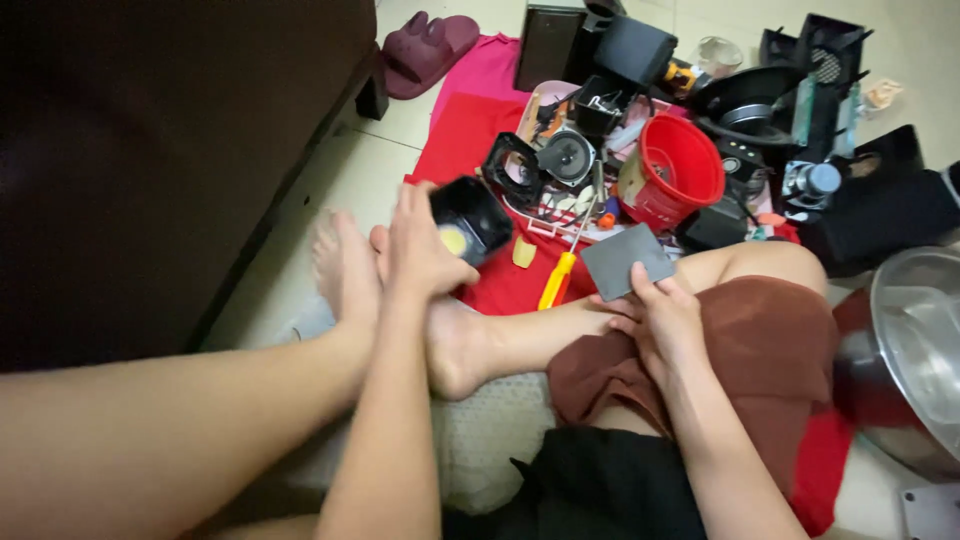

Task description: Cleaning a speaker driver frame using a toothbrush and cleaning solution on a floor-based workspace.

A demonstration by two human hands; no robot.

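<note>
The person sits on the floor with legs stretched toward a red cloth point(470, 130) strewn with parts. The left hand point(415, 250) wraps its fingers over the near edge of a small black box-shaped plastic housing with a round yellow patch inside point(470, 220), tilting the open side up toward the camera, seemingly so the interior can be seen. The right hand point(665, 320) pinches the near corner of a flat grey rectangular panel point(627, 262) between thumb and fingers, holding it slightly raised just above the right knee, apart from the housing and to its right. Between the two hands, a yellow-handled screwdriver point(562, 272) lies on the cloth, within easy reach. Farther off sit a red plastic bucket point(675, 170), a round grey speaker cone point(567, 157) and a square black speaker frame point(513, 168). At the far right edge is a shiny steel bowl point(915, 345); a maroon slipper point(428, 48) lies far left.
</note>
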